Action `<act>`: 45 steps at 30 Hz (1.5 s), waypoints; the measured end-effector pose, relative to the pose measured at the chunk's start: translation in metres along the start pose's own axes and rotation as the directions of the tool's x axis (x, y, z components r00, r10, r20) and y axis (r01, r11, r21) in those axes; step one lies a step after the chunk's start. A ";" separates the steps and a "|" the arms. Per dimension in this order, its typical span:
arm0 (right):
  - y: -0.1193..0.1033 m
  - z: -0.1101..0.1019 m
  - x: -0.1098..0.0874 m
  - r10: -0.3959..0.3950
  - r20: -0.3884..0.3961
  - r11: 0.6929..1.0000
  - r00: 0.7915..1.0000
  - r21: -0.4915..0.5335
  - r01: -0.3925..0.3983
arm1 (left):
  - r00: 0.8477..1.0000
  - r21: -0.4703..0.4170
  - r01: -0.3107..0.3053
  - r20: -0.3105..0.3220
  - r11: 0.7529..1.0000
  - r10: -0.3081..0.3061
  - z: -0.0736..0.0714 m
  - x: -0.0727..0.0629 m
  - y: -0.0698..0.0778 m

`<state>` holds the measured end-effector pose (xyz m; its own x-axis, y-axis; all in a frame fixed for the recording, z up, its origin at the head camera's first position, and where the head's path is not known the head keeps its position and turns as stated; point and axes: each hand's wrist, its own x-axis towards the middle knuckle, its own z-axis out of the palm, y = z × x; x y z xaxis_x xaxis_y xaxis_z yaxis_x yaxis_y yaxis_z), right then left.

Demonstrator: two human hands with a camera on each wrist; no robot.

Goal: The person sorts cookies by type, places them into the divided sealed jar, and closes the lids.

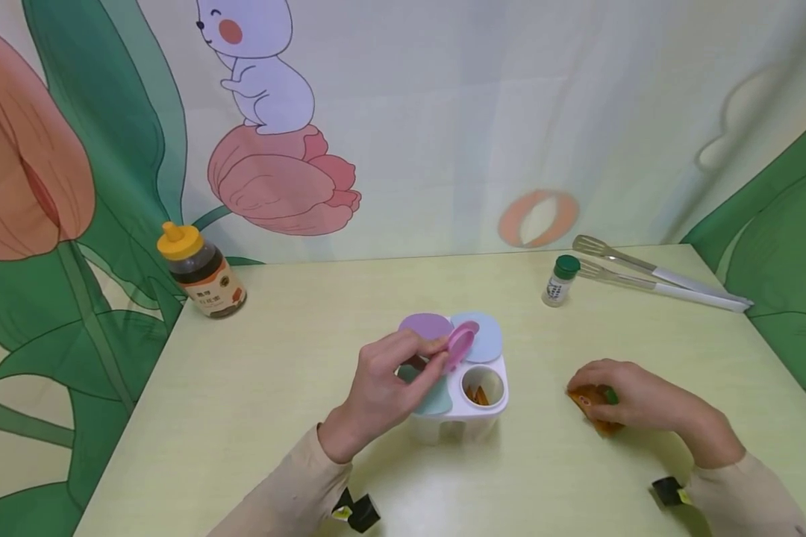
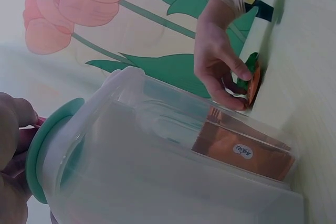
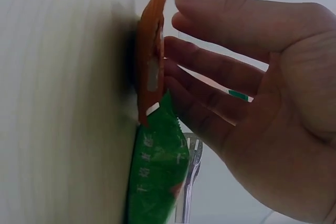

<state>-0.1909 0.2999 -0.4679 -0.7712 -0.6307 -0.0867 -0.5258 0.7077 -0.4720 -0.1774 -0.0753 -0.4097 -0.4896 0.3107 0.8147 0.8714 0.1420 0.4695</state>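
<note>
My left hand (image 1: 383,380) pinches a small pink lid (image 1: 461,346) above a translucent seasoning box (image 1: 504,414). Purple (image 1: 425,325), blue (image 1: 478,337) and teal lids (image 1: 436,401) top its other compartments. Inside the uncovered compartment, copper-orange packets (image 1: 478,395) show; the left wrist view sees one packet (image 2: 244,150) through the clear wall. Over on the right, my right hand (image 1: 621,391) rests with bent, loose fingers at an orange packet (image 3: 150,61). A green packet (image 3: 157,166) lies against it on the table, mostly hidden under the hand in the head view.
A honey-type bottle with yellow cap (image 1: 204,272) stands at the back left of the pale table (image 1: 255,418). Toward the back right are a green-capped shaker (image 1: 560,281) and metal tongs with white handles (image 1: 665,280). A printed curtain (image 1: 430,149) hangs behind the table.
</note>
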 end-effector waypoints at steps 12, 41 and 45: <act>0.004 0.003 0.001 0.084 0.072 0.996 0.994 -0.046 -0.080 | 1.000 -0.008 -0.007 -0.001 1.000 0.007 0.001 -0.001 0.000; 0.000 0.000 0.012 0.103 0.068 0.994 0.992 -0.036 -0.101 | 1.000 -0.002 0.005 0.001 1.000 -0.005 0.000 0.000 0.000; -0.002 0.002 0.011 0.161 0.082 0.987 0.984 0.005 -0.162 | 1.000 -0.011 0.001 -0.001 1.000 -0.001 0.001 0.000 0.000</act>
<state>-0.1981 0.2907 -0.4692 -0.8136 -0.5325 -0.2335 -0.3922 0.7991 -0.4557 -0.1776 -0.0747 -0.4103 -0.4907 0.3094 0.8145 0.8704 0.1318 0.4743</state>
